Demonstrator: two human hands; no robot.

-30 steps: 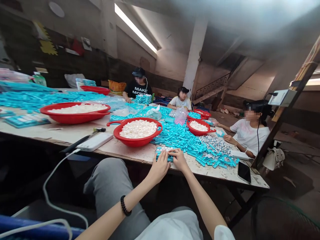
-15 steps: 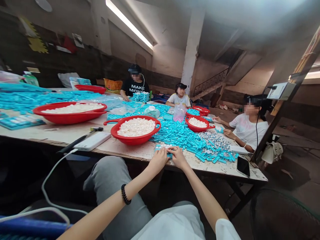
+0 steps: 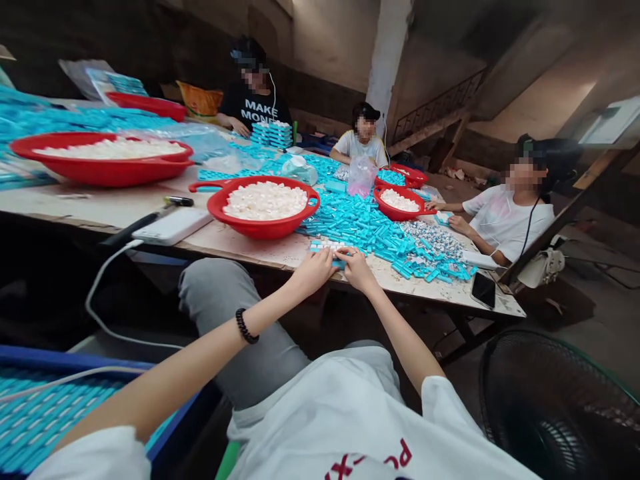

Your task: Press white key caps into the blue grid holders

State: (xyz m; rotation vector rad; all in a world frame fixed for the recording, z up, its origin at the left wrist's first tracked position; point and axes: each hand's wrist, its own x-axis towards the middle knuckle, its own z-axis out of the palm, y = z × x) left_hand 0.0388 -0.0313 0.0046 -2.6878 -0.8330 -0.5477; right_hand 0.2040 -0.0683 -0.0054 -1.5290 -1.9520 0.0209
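Fingers bent nearly closed, my left hand (image 3: pixel 314 272) and right hand (image 3: pixel 356 268) meet over a blue tray (image 3: pixel 339 264) with white pieces (image 3: pixel 325 245), near the edge of the worktop (image 3: pixel 235 247); I cannot tell what either pinches. Steady left support and light right fingertip pressure should serve best.

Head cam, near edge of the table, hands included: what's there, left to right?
White power bank → red bowl → left hand → right hand → phone.
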